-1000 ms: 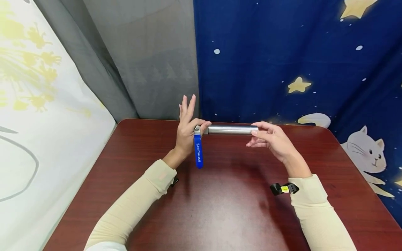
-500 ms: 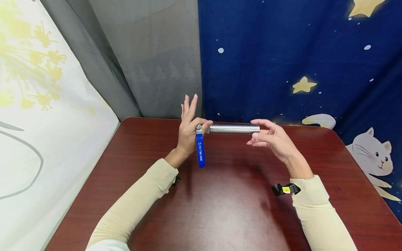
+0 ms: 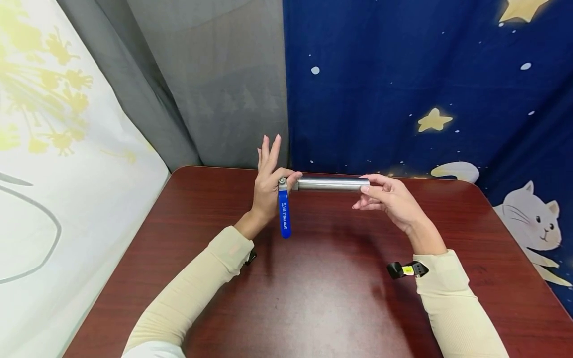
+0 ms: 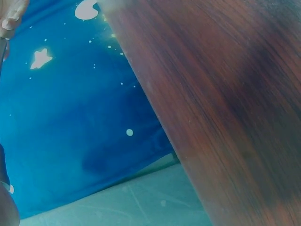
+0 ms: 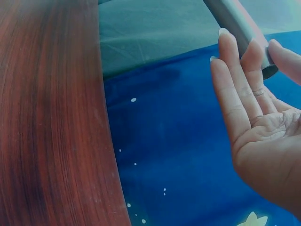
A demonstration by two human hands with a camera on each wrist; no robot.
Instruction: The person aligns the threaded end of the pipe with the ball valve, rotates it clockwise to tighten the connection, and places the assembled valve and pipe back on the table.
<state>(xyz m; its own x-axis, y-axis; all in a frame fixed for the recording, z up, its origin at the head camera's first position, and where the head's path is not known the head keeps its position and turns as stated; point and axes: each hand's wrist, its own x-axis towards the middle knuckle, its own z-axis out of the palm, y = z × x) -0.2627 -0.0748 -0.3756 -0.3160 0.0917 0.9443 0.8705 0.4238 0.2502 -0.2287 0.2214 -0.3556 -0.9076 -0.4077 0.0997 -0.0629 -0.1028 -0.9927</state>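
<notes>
A ball valve with a long blue lever (image 3: 284, 211) is in the head view, held up over the table. My left hand (image 3: 265, 195) pinches the valve body between thumb and index finger, its other fingers stretched upward. A straight shiny metal pipe (image 3: 331, 184) runs level from the valve toward the right. At the pipe's far end my right hand (image 3: 397, 200) grips it between thumb and fingertips. In the right wrist view the open pipe end (image 5: 270, 71) shows beside the thumb, with the other fingers loosely extended. The valve body is mostly hidden behind the left thumb.
Below the hands lies a reddish-brown wooden table (image 3: 322, 298). Behind its back edge hang a grey curtain (image 3: 215, 89) and a blue curtain (image 3: 358, 99) with stars. A white patterned cloth (image 3: 53, 199) borders the left side.
The right thumb came away from the pipe end half a second ago and now lies against it again. The left hand, valve and pipe keep nearly the same place.
</notes>
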